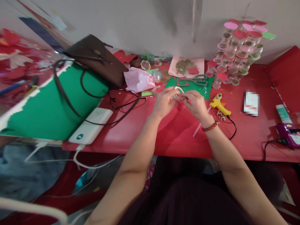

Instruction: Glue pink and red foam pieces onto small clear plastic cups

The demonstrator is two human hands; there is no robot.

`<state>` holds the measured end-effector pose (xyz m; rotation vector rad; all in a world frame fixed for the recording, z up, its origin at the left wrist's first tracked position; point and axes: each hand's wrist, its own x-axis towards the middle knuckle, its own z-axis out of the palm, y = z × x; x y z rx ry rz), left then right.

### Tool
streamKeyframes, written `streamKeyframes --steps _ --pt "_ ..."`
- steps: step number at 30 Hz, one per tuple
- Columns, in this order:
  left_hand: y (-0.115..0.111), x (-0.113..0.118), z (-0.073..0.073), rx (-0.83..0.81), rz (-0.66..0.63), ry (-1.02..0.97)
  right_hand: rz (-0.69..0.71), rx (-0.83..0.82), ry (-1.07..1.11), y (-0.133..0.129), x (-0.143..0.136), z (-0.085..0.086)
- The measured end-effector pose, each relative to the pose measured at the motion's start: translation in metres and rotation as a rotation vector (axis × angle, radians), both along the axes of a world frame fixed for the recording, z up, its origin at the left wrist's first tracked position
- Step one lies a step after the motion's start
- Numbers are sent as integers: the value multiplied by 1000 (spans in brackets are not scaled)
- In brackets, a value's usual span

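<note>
A small piece (179, 89) with a white curved edge, partly hidden, was above the red sheet (174, 128). The left hand (164, 101) and right hand (195, 103) were together, bent fingers pinching it from left and right, forearms slanting inward.

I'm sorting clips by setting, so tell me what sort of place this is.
Likely a handicraft workspace: a yellow glue gun lies on the red table, with scissors and clear containers topped with coloured discs nearby.

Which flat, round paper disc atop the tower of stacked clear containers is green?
The bright green disc at the far right of the container tower; the other top discs are pink or red.
</note>
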<state>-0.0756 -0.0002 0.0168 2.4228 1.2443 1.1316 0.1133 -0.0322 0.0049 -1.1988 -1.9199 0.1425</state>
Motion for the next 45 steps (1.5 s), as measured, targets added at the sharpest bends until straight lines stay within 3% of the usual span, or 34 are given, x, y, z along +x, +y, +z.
streamKeyframes --steps 7,12,20,26,32,38,45 --pt "0 0 2 40 27 -6 73 -36 194 -5 4 8" --pt "-5 1 3 88 38 59 96 -172 182 -5 7 10" --pt "-12 5 3 108 50 139 105 -248 227 -7 11 13" --pt "-10 5 -2 125 33 128 66 -230 117 -10 4 16" --pt "-7 4 -5 131 59 94 36 -146 104 -8 -2 8" --pt "-6 4 -8 155 65 88 13 -196 253 -6 0 4" --pt "-4 -1 -5 162 49 69 151 -256 431 -4 5 5"
